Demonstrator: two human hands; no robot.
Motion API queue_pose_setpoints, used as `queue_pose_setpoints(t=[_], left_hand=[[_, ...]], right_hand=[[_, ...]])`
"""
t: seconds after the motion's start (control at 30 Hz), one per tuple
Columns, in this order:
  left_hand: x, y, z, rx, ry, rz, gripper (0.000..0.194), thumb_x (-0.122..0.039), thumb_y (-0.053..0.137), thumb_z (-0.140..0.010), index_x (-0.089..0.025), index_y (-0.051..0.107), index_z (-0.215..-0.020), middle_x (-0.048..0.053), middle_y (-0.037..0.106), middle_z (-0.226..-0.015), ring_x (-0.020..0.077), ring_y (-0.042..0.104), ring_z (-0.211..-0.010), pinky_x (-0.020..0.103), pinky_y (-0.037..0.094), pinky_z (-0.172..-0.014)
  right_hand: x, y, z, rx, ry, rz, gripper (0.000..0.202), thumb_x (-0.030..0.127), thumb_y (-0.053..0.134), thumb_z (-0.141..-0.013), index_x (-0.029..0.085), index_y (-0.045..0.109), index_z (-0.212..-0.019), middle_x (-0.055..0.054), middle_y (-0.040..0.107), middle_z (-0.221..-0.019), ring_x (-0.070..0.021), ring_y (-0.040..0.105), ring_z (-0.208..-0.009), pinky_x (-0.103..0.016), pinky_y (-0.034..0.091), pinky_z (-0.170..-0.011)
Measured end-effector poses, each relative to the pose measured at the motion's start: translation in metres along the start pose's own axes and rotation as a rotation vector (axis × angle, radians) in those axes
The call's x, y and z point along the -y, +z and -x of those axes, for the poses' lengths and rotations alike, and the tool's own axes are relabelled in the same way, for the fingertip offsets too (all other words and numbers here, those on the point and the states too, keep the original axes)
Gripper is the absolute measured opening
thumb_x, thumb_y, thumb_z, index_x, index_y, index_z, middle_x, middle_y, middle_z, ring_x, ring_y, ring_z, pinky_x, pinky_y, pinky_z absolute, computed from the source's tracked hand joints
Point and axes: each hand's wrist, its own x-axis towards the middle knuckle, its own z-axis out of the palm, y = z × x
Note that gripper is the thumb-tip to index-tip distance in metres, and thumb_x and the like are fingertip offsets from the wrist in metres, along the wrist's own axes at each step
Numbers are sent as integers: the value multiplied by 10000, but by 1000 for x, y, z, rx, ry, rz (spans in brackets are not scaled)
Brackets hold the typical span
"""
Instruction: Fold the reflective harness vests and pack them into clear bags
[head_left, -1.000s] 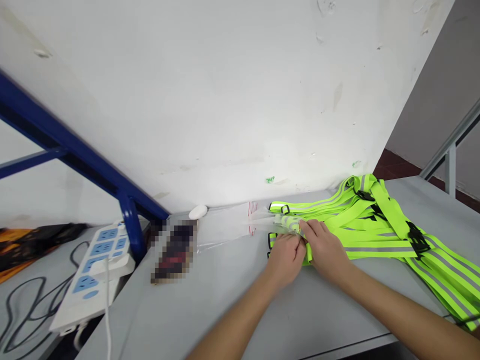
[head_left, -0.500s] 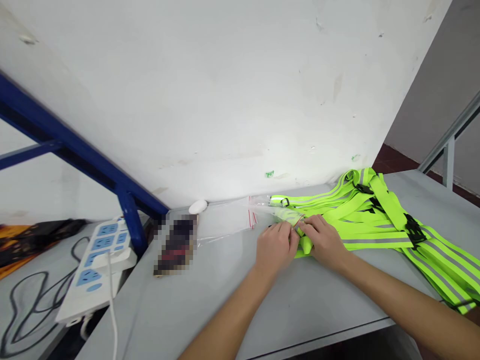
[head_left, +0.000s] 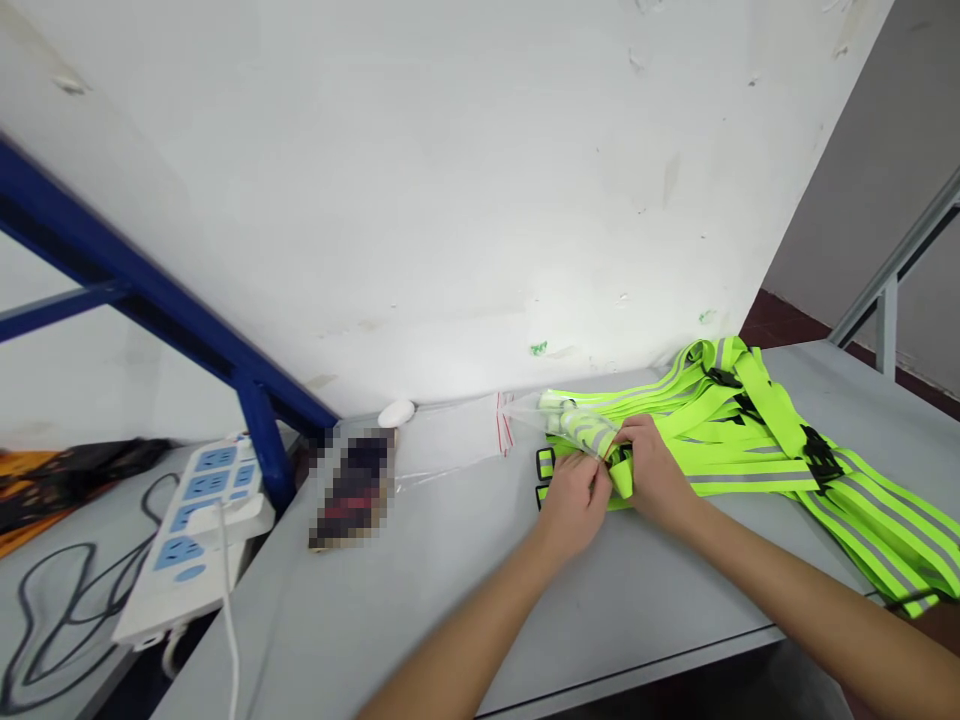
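No text, brand, number or sign is legible. Red lines are printed across the end of the flat clear plastic bags (head_left: 450,440); no lettering can be made out there. Any print on the pixelated object (head_left: 352,490) is obscured. Any marking on the power strip (head_left: 142,608) is too small to read.
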Motion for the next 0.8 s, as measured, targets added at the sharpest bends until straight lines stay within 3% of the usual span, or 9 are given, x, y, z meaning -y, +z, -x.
queue_pose_setpoints(t=[0.13,0.27,0.4,0.53,0.67,0.8], left_hand=[[8,-4,-1,-19,-168,116,269,-250,350,-904,-205,433,-652,9,529,-676,173,524,-695,297,412,-664],[14,-9,-3,14,-261,234,277,-293,339,-912,-197,455,-679,-1,518,-673,151,486,-648,268,389,-607],[11,-13,-4,70,-157,213,300,-292,332,-914,-193,473,-669,4,541,-684,157,496,-682,291,395,-679],[8,-16,-5,105,-116,121,331,-275,320,-906,-196,439,-607,-12,510,-605,153,473,-643,311,381,-729],[6,-16,-6,113,-112,102,333,-254,329,-887,-197,441,-578,-16,519,-575,152,484,-629,311,377,-735],[0,-14,-5,115,-121,93,330,-245,330,-873,-202,438,-563,-21,508,-543,155,483,-618,307,382,-718]], right_hand=[[8,-9,2,130,49,-196,479,116,655,-690,193,471,-1125,-120,516,-1105,-250,552,-1036,-419,523,-867],[0,-11,6,198,-92,-172,603,38,549,-748,218,443,-1315,-139,512,-1259,-244,527,-1161,-403,499,-939],[-14,-5,6,89,-234,-28,714,-58,448,-700,239,466,-1349,-111,567,-1135,-234,548,-1012,-387,521,-805],[-15,1,1,23,-208,109,658,-71,460,-662,192,564,-1257,-84,527,-925,-216,493,-816,-339,489,-665],[-11,3,-4,7,-204,175,615,-77,457,-683,165,569,-1237,-79,527,-856,-221,471,-768,-333,465,-631],[-12,5,-5,-70,-247,119,609,-67,433,-751,214,501,-1287,-72,579,-885,-217,508,-789,-338,494,-679]])
